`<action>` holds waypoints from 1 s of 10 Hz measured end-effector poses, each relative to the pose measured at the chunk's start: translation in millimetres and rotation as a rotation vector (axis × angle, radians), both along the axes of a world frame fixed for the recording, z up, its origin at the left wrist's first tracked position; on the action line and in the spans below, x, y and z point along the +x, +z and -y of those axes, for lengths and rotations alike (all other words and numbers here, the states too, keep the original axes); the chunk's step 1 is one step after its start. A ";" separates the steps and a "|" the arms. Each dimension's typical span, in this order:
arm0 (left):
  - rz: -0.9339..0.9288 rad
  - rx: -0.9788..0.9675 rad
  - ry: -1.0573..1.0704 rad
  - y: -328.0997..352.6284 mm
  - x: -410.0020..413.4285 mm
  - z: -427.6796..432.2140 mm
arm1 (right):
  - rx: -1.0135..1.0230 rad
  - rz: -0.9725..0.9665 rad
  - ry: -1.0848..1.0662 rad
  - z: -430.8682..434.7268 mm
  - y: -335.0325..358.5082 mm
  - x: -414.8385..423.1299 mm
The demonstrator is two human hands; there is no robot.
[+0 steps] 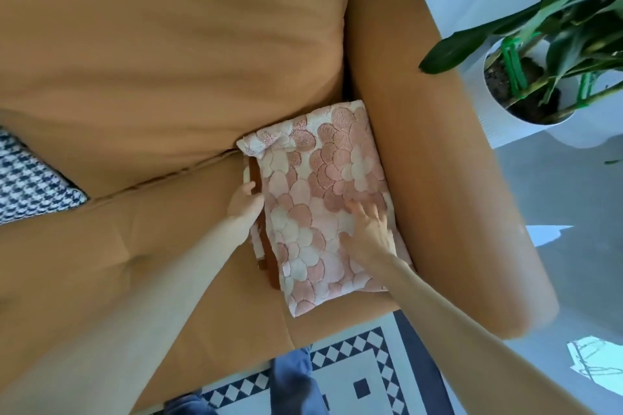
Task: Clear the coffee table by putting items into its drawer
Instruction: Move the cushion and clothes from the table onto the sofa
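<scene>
A folded pink and white blanket [320, 185] with a scale pattern lies on the seat of an orange sofa [151, 77], tight against the right armrest. Brown and white layers show along its left edge. My left hand [244, 204] holds that left edge, thumb on top and fingers tucked out of sight beneath. My right hand [367, 232] lies flat on top of the blanket with fingers spread. No coffee table or drawer is in view.
A houndstooth cushion [30, 182] sits at the sofa's left. A potted plant in a white pot [526, 84] stands right of the armrest [448, 178]. A black and white patterned rug [354, 374] covers the floor below, where my jeans show.
</scene>
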State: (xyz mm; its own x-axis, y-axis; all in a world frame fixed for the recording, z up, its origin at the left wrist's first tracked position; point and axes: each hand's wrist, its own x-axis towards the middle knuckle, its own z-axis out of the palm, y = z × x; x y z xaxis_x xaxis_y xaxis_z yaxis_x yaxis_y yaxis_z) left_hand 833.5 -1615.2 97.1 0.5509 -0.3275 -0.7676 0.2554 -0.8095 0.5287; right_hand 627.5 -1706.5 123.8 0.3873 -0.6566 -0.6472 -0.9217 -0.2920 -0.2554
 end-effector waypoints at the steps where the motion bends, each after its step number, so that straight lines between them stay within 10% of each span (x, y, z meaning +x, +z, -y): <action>1: 0.029 -0.100 0.032 64.5 -1.7 -11.0 | 0.000 0.106 -0.055 -4.1 36.2 18.6; 5: 0.197 -0.503 0.267 246.8 47.9 -116.8 | -0.005 0.465 -0.012 -74.2 223.7 101.3; 10: 0.349 -0.530 0.554 374.1 124.4 -436.6 | -0.027 0.704 0.360 -334.7 357.5 243.0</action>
